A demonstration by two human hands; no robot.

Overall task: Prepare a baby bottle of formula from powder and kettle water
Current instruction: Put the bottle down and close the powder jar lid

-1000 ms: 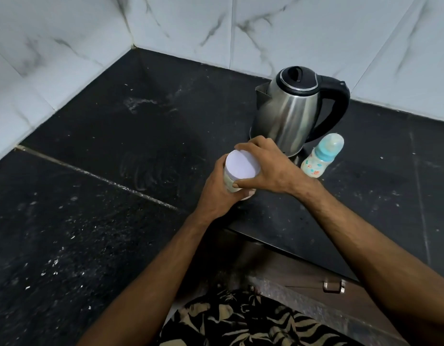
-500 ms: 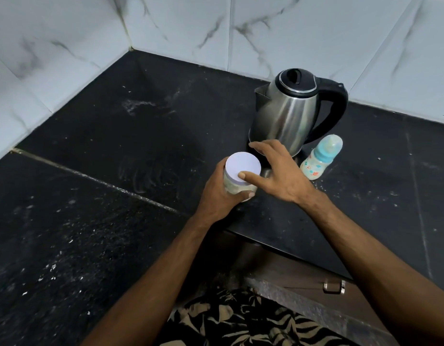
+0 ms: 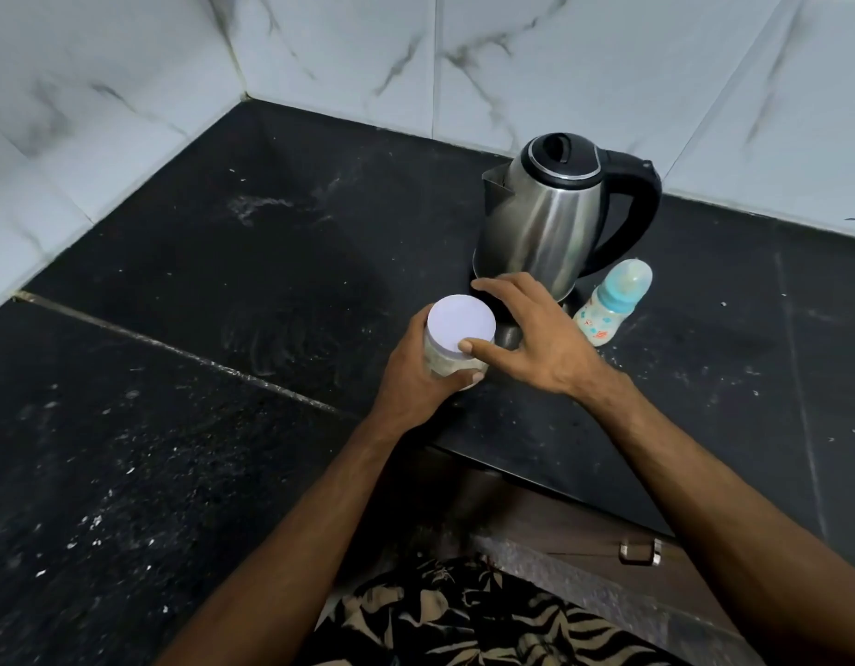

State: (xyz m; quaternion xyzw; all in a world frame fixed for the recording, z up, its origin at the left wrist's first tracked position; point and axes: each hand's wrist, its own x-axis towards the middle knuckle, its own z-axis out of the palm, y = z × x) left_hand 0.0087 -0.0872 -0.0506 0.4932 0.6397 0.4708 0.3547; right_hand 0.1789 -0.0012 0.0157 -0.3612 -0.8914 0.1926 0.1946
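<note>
My left hand [image 3: 415, 377] grips a small clear jar of pale powder [image 3: 447, 360] with a white round lid [image 3: 460, 325], held upright over the black counter [image 3: 223, 329]. My right hand [image 3: 536, 338] hovers at the jar's right side with fingers spread, the thumb tip touching the lid's rim. Behind the hands stands a steel kettle [image 3: 545, 218] with a black lid and handle. A capped baby bottle [image 3: 612, 305] with a blue collar stands to the kettle's right.
White marble-look tiled walls [image 3: 319, 55] close the corner behind and to the left. White specks lie scattered on the counter. The counter's front edge runs just below my wrists, with a wooden drawer and metal handle [image 3: 639, 552] beneath.
My right hand has come off the lid, where it was wrapped a second ago, and opened to the right. The jar stays in my left hand.
</note>
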